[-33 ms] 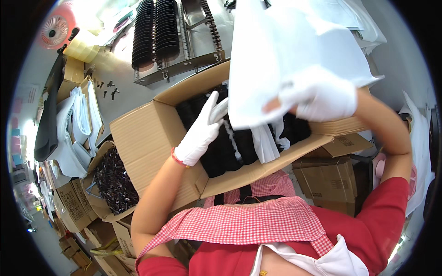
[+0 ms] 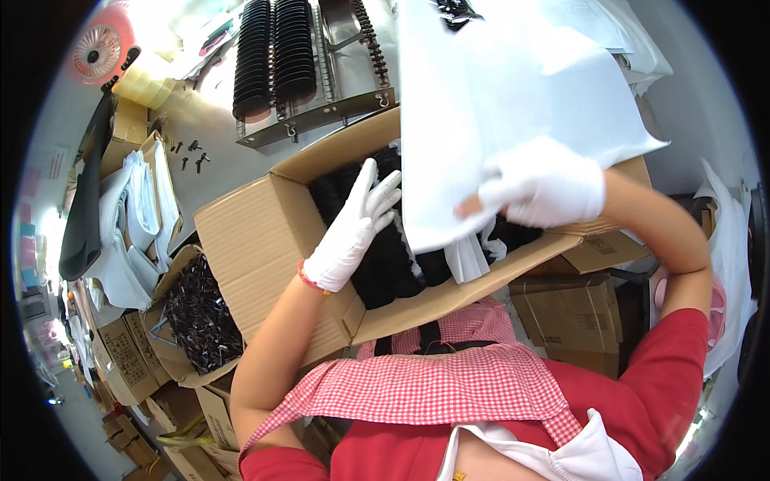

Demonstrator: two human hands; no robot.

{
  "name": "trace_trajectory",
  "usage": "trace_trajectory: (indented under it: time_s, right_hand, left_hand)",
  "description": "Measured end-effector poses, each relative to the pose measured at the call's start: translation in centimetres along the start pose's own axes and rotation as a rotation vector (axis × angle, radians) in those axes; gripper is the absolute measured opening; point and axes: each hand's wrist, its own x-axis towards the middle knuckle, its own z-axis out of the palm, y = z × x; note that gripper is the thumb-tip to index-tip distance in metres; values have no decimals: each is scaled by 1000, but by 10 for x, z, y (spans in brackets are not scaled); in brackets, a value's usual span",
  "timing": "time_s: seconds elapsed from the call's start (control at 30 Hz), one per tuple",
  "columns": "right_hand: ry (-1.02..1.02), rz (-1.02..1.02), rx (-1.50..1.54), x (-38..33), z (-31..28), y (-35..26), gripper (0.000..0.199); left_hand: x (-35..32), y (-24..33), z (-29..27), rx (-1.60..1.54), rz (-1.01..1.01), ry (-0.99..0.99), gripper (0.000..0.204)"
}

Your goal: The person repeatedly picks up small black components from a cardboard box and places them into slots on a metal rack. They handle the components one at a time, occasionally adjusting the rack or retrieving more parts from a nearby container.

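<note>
An open cardboard box [image 2: 249,248] lies in front of me, holding rows of black, fuzzy-looking bundles [image 2: 385,276] with white paper strips [image 2: 465,260] among them. My left hand [image 2: 353,228], in a white glove, is over the left part of the box with its fingers spread and nothing in them. With my right hand [image 2: 553,188], also gloved but with a fingertip bare, I grip the near edge of a large white sheet [image 2: 521,96]. That sheet covers the far right part of the box and hides the contents there.
Behind the box, a metal rack with stacked black discs [image 2: 293,60] stands on the metal table, with several dark screws [image 2: 192,152] to its left. A carton of small dark pieces [image 2: 200,317] is at the left. Closed cartons [image 2: 565,313] stand at lower right.
My right hand has moved slightly left and down, bringing the sheet's near edge lower over the box. The fingers of my left hand are spread wider.
</note>
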Motion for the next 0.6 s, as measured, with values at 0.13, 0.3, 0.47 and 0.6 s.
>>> trace_trajectory:
  time_s: [0.13,0.3,0.47,0.6]
  right_hand:
    - [-204,-94,-16,-6,71,-21,42]
    - [148,75,-300,3,83,-5,68]
    - [67,430,-539,-20,143,85,76]
    - [137,410,-426,-14,145,90,74]
  left_hand:
    - [-2,10,15,216,16,145,117]
    - [-14,-17,18,699,-80,561,95]
    - [-19,-51,-10,1557,-323,518,78]
    - [-12,-34,11,1774,-271,672,66]
